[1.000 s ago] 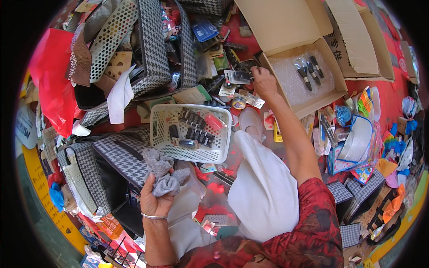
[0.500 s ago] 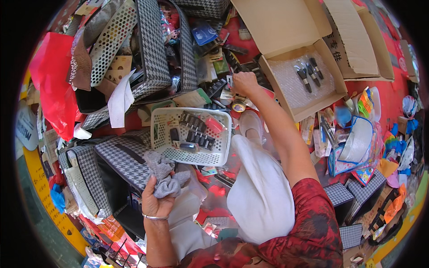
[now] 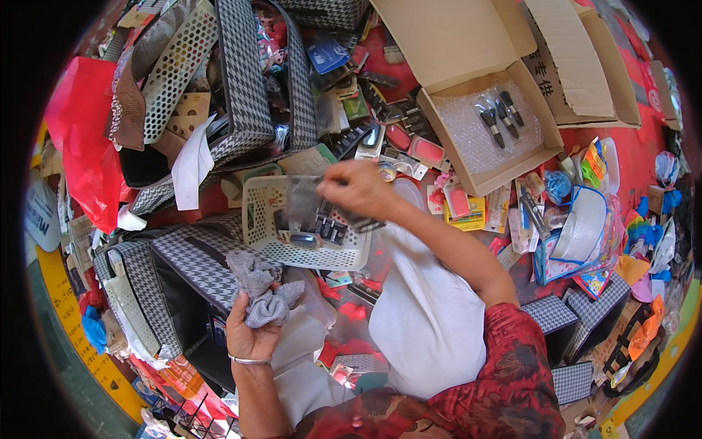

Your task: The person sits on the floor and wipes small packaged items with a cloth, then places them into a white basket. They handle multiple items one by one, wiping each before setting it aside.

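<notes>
My left hand (image 3: 252, 331) is closed round a crumpled grey cloth (image 3: 265, 289), just below a white perforated plastic basket (image 3: 351, 257). Over the basket's right side, my right hand (image 3: 352, 189) has its fingers bent round a dark, see-through packet (image 3: 300, 199) smeared by motion. A long black piece (image 3: 363, 222) shows below that hand; whether I grip it is unclear. Inside the basket lie black packaged pieces (image 3: 330, 228) and a small dark item in clear wrap (image 3: 304, 240). The hand and packet hide some of the contents.
An open cardboard box (image 3: 545, 157) holds black-handled brushes (image 3: 508, 113) on bubble wrap. Houndstooth storage boxes (image 3: 248, 80) crowd the left, beside a red plastic bag (image 3: 84, 143). Red-and-clear cases (image 3: 426, 151) and loose packages litter the floor. A zipped clear pouch (image 3: 578, 234) lies right.
My right hand has come from the pile beside the cardboard box, leftward and nearer, to above the basket with the blurred packet. My left hand still holds the cloth.
</notes>
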`<state>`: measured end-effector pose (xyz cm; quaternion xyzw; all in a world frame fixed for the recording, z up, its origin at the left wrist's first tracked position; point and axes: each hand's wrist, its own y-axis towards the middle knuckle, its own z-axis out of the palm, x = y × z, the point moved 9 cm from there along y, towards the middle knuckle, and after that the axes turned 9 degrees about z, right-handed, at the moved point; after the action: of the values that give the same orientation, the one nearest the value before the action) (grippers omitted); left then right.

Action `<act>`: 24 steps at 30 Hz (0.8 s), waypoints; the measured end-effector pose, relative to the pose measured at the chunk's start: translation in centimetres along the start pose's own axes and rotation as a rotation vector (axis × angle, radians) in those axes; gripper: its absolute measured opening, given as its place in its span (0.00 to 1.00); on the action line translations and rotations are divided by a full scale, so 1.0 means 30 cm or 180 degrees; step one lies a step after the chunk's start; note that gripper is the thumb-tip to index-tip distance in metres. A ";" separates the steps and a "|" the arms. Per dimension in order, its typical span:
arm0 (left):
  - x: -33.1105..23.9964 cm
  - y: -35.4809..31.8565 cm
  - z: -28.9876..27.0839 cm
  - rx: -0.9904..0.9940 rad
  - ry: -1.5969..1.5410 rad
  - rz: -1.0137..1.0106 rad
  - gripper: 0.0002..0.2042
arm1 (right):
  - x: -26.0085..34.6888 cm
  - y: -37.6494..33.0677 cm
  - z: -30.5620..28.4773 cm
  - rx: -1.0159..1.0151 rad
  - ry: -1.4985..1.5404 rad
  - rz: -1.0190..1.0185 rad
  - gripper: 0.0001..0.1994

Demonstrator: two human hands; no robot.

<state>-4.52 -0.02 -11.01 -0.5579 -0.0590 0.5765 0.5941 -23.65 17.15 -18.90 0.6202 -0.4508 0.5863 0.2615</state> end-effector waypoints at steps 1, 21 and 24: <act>0.005 0.000 0.005 0.0040 -0.0056 -0.0072 0.18 | 0.013 -0.003 0.088 0.0395 -0.0139 0.0083 0.14; 0.005 0.001 -0.021 -0.0205 -0.0131 0.0014 0.20 | -0.658 -0.123 -0.350 -0.0837 -0.3042 0.1926 0.14; 0.016 0.004 -0.003 -0.0002 -0.0100 -0.0040 0.17 | -0.633 -0.043 -0.398 -0.1423 -0.2820 0.1772 0.19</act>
<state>-4.38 0.25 -11.40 -0.5486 -0.0720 0.5815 0.5965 -26.60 32.73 -34.83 0.5942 -0.7770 0.2074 0.0080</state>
